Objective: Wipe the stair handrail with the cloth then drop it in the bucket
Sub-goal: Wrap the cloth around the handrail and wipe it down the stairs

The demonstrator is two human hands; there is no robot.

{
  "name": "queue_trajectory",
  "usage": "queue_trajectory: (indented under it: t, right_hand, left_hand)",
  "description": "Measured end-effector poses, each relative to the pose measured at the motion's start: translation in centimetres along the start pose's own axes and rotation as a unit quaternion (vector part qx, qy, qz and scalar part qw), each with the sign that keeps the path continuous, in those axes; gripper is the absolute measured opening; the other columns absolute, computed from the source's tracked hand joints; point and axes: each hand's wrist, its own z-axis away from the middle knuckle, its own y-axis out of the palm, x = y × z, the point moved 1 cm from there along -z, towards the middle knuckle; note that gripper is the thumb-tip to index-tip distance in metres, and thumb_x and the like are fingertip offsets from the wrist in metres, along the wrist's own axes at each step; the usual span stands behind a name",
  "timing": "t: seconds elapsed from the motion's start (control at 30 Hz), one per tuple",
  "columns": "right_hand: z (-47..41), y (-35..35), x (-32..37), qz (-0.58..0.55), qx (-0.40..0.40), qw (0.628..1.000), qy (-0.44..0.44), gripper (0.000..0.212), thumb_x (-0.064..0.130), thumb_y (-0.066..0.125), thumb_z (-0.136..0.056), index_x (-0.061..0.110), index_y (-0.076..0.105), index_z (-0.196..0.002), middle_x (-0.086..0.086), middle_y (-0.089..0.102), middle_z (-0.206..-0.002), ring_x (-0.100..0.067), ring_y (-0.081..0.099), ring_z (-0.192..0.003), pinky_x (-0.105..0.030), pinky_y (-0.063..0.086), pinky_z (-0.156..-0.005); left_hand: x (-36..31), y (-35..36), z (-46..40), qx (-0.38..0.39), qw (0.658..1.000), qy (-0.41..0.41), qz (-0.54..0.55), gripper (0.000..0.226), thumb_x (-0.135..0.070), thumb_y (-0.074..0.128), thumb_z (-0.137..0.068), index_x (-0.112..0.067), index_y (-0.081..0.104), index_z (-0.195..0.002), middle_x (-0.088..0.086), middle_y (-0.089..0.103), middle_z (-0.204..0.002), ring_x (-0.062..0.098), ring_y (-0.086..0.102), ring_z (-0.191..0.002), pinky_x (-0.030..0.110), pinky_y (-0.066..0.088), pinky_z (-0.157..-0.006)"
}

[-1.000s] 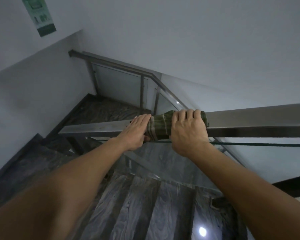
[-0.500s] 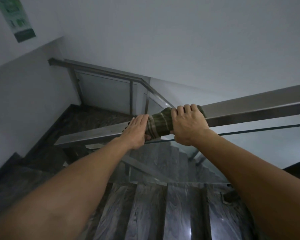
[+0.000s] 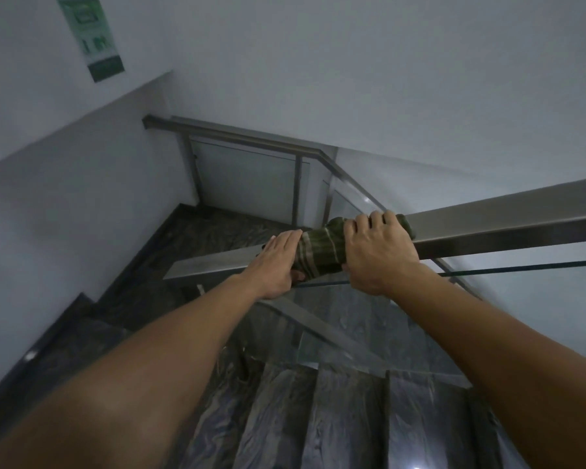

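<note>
A: Seen from above, looking down a stairwell. Two bare forearms reaching in from the lower corners of the frame toward one flat steel handrail (image 3: 487,225) crossing the middle from centre left up to the right edge.

B: And the hands?

A: Two. Left hand (image 3: 278,262) laid flat over the rail just left of centre, fingers (image 3: 285,240) straight and close together, thumb tucked beneath against the lower edge of the cloth. Right hand (image 3: 378,252) just right of centre, fingers (image 3: 374,221) curled over the rail's top, clamped down on the cloth.

B: Where is the cloth?

A: One dark green cloth (image 3: 318,252) with pale stripes, wrapped around the rail between the two hands, touching both; its right end covered by the right hand, a small bit peeking out past the knuckles.

B: Anything else around?

A: One glass panel (image 3: 369,333) hanging beneath the rail. One second handrail (image 3: 251,138) farther back, upper centre, running along the landing, then bending down to the right. Dark marbled steps (image 3: 345,418) at the bottom centre, about four treads visible. One green and white notice (image 3: 93,37) on the pale wall (image 3: 386,62), upper left of the frame. No bucket anywhere in view.
</note>
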Motion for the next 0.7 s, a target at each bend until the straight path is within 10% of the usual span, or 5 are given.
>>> queue_trajectory:
  t: [0.7]
  right_hand:
    - [-10.1,3.5,17.1,0.003,0.023,1.000,0.005,0.060,0.050,0.044,-0.089,0.004,0.043,-0.128,-0.018,0.054,-0.118,-0.034,0.052,-0.106,-0.048,0.040,-0.099]
  left_hand:
    - [19.9,2.5,2.6,-0.005,1.000,-0.001,-0.007,0.090,-0.022,0.069,-0.082,-0.008,0.011,-0.149,0.013,0.021,-0.154,0.028,0.019,-0.144,0.041,0.008,-0.122]
